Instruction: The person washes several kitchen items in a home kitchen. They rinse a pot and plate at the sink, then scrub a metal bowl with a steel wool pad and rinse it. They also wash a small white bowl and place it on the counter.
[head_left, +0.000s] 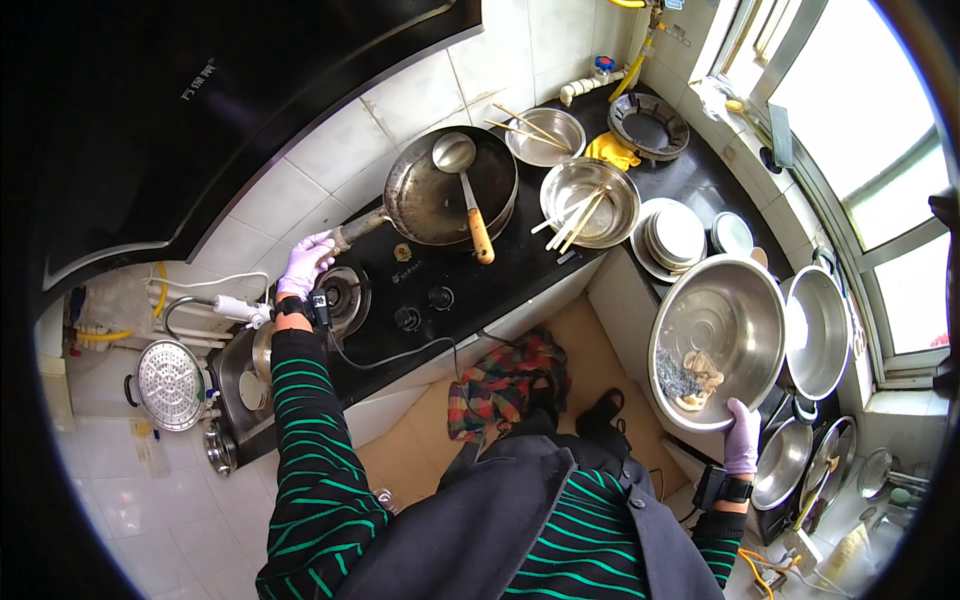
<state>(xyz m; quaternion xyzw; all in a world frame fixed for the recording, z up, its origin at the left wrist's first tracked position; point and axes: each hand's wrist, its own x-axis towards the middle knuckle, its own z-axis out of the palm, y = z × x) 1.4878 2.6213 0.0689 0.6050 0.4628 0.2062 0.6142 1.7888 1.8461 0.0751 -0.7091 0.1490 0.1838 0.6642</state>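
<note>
My left hand, in a thin purple glove, grips the end of the handle of a dark wok on the gas stove. A metal ladle with a wooden handle rests across the wok, its grip sticking out over the rim. My right hand, gloved alike, holds a large stainless steel basin by its near rim. The basin is tilted towards me. A steel wool scrubber and a crumpled pale cloth lie inside it.
Two steel bowls with chopsticks and a stack of dishes stand on the black counter. A wok ring sits in the corner. To the right are a deep pot and a window. The sink and faucet lie left.
</note>
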